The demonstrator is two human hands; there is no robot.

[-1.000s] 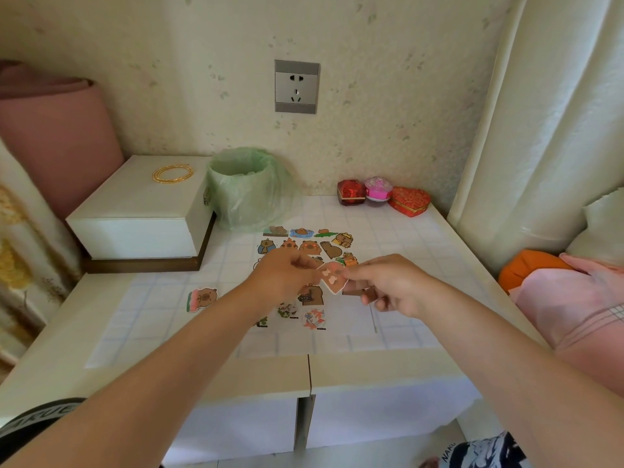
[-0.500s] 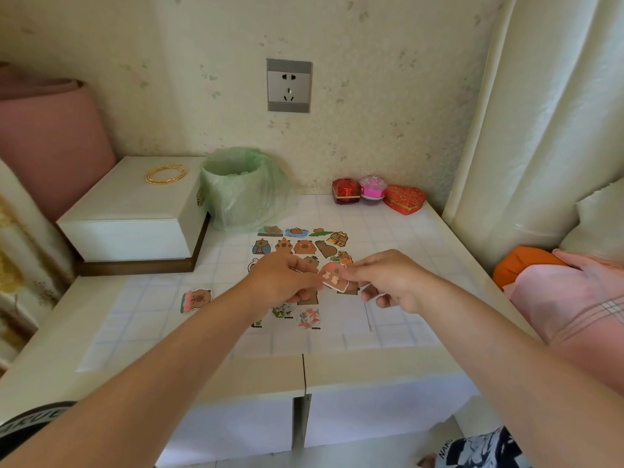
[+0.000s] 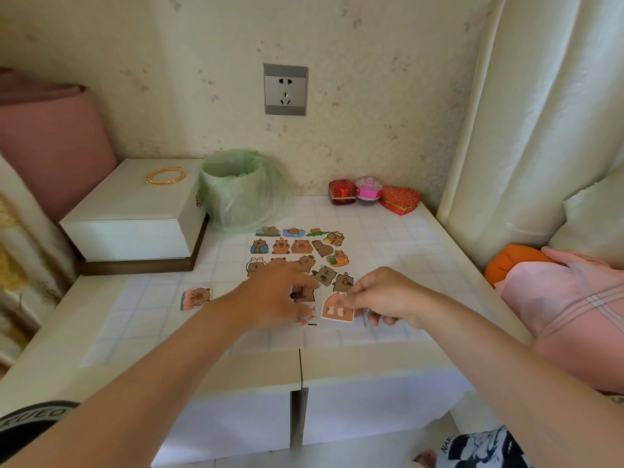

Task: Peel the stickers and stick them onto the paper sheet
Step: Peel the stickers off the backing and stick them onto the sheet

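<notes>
**White surface with a sticker sheet, both hands above it**

White surface [image 3: 398, 251] with a grid pattern stands against a pale wall with a socket [image 3: 285, 89]. The paper sheet [image 3: 290, 256] lies in the middle, with many capybara stickers on it. The right hand [image 3: 385, 298] pinches one pink sticker [image 3: 337, 309] between thumb and fingers, at the near right part of the sheet. The left hand [image 3: 277, 295] is over the sheet with fingers stretched out and slightly spread; it is blurred, so I cannot tell if it touches the paper. One loose sticker [image 3: 196, 297] lies to the left. A green bag bin [image 3: 241, 190] and a white box [image 3: 135, 214] stand at the far left.
</notes>
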